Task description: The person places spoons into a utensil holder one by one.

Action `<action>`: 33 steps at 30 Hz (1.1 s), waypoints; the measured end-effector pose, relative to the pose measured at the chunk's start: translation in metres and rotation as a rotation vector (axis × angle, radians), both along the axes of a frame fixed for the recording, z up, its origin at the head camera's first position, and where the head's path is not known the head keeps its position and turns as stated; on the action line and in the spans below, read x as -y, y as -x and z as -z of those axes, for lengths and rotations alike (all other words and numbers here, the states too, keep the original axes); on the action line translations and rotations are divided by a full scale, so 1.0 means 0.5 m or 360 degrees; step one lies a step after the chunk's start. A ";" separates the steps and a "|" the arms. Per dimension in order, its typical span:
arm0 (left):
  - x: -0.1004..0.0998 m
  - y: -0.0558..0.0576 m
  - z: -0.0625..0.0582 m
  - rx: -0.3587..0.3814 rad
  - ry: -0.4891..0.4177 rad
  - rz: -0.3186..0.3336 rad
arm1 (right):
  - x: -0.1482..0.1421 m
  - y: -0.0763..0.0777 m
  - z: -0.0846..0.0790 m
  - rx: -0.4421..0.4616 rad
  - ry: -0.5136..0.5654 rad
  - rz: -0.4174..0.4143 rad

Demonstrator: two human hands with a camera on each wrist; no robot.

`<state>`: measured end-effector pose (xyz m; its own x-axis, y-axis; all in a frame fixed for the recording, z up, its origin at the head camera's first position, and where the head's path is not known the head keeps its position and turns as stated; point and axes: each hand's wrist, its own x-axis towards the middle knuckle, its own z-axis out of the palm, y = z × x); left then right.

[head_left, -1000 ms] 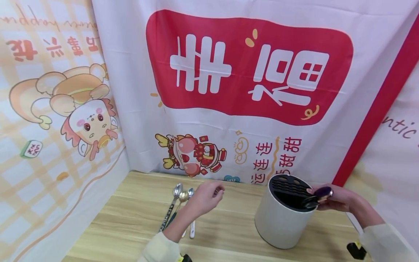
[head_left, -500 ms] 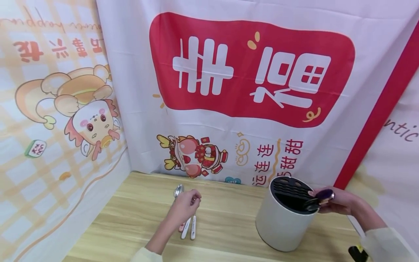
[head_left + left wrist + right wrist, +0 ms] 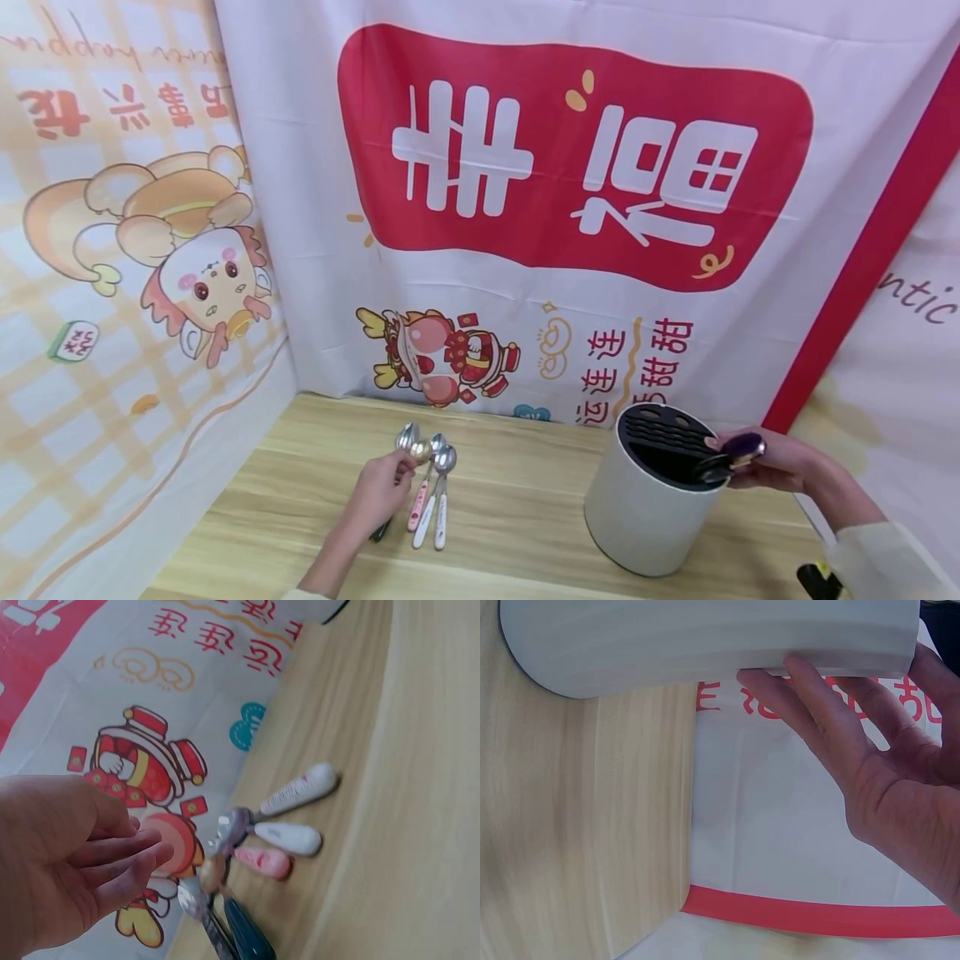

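Observation:
Several spoons lie in a fanned row on the table. They include a pink-handled spoon [image 3: 417, 508], two white-handled spoons [image 3: 440, 525], a gold-bowled spoon [image 3: 421, 452] with a dark green handle [image 3: 247, 930], and one with a dark patterned handle [image 3: 217, 937]. My left hand [image 3: 378, 492] hovers over the left spoons, fingers loosely bent and holding nothing, covering part of their handles. On the right, my right hand [image 3: 780, 457] grips the rim of a white round utensil holder [image 3: 645, 517], thumb on top, fingers against the outer wall. Purple-and-gold and black handles [image 3: 744, 447] protrude from it.
The holder's black lid [image 3: 663, 429] has slots and round holes. A white cloth [image 3: 555, 333] with red print hangs along the table's back edge, and a checked cloth [image 3: 112, 292] hangs on the left. The wooden table [image 3: 517, 517] extends between spoons and holder.
My left hand has moved left and down from beside the spoons to above the left ones, uncovering the white and pink handles. The right hand stays on the holder's rim.

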<state>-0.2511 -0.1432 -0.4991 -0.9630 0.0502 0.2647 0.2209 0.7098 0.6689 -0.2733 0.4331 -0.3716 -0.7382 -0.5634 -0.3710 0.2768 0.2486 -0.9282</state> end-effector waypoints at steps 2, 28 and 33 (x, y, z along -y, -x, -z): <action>0.012 0.001 0.011 -0.0009 0.0027 -0.0023 | 0.000 -0.001 -0.001 0.0007 -0.0004 -0.0001; 0.057 0.030 0.092 0.0266 0.0418 -0.0226 | 0.002 0.000 -0.002 -0.0004 0.0002 0.0000; 0.058 0.042 0.089 0.0330 0.0390 -0.0197 | 0.001 0.000 0.000 -0.0001 0.0016 0.0008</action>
<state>-0.2721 -0.1723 -0.5434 -0.9978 -0.0327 0.0573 0.0000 0.8679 0.4967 -0.2731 0.4326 -0.3718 -0.7412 -0.5635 -0.3648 0.2772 0.2380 -0.9309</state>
